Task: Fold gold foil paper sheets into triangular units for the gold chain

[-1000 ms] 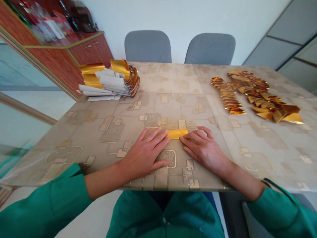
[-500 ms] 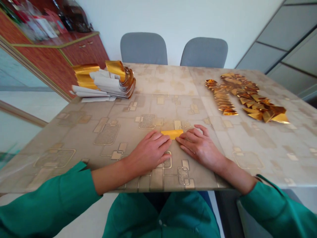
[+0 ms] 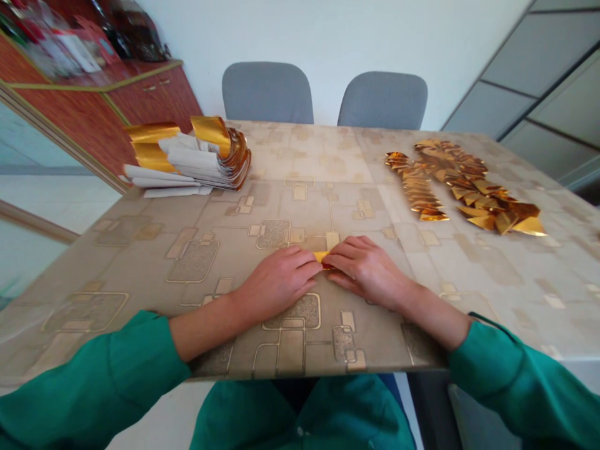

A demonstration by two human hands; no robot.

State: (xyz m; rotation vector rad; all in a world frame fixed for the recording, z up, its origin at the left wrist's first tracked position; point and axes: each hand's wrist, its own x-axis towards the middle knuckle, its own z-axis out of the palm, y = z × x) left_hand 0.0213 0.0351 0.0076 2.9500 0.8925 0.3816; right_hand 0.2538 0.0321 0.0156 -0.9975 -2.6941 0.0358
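A small folded piece of gold foil paper [image 3: 320, 256] lies near the front of the table, mostly covered by my fingers. My left hand [image 3: 287, 275] grips its left end, fingers bent and pressed together. On the right end, my right hand [image 3: 365, 269] closes its fingers over the paper. Only a short yellow strip and a shiny lower edge show between the two hands. Both wrists stay low over the patterned tablecloth [image 3: 300, 344].
At the back left stands a stack of gold and white paper sheets [image 3: 194, 164]. Rows of folded gold paper pieces [image 3: 492, 200] lie at the back right. Two grey chairs [image 3: 267, 94] face me across the table, and a red-brown cabinet [image 3: 154, 100] is at the left.
Both hands have closed in over the gold paper, which now shows much less. My right hand's fingers have curled down onto it. The view has shifted slightly.
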